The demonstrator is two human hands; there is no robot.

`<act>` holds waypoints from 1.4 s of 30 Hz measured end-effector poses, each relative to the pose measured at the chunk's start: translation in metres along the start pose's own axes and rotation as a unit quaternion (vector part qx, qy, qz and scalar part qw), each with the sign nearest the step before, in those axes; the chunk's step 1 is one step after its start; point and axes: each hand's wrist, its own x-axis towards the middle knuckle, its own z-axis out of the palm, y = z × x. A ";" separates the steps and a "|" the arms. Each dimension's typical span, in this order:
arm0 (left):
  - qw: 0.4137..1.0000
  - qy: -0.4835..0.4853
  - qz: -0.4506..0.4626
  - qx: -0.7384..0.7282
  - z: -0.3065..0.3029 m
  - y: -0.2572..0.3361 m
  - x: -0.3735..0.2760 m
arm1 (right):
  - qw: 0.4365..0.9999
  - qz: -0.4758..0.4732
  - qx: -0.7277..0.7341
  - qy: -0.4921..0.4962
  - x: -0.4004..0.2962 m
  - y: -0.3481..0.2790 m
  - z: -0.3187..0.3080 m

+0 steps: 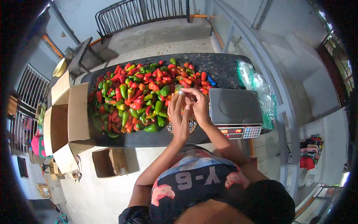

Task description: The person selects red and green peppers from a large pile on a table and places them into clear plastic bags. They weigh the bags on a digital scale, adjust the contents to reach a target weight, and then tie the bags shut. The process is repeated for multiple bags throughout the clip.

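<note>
My left hand (179, 112) and my right hand (199, 105) meet over the front of the black table (223, 63). Their fingertips come together on what looks like a thin clear plastic bag (180, 89), partly hidden by the fingers. A broad heap of red, green and mixed-colour peppers (137, 95) spreads to the left of and beyond my hands. Below my palms, a black-and-white patterned item (193, 126) shows only in part. To the right of my right hand stands a digital scale (235, 106) with a bare grey platform and a lit red display.
Clear and green plastic bags (257, 84) lie at the table's right end. A small blue object (211, 80) rests beside the peppers. An open cardboard box (79, 112) stands at the left end, another box (110, 162) on the floor. A grey metal rail (263, 58) runs along the right.
</note>
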 end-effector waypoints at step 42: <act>0.976 -0.010 -0.052 -0.211 0.008 -0.043 0.002 | 0.921 0.187 0.328 -0.098 -0.024 0.037 -0.037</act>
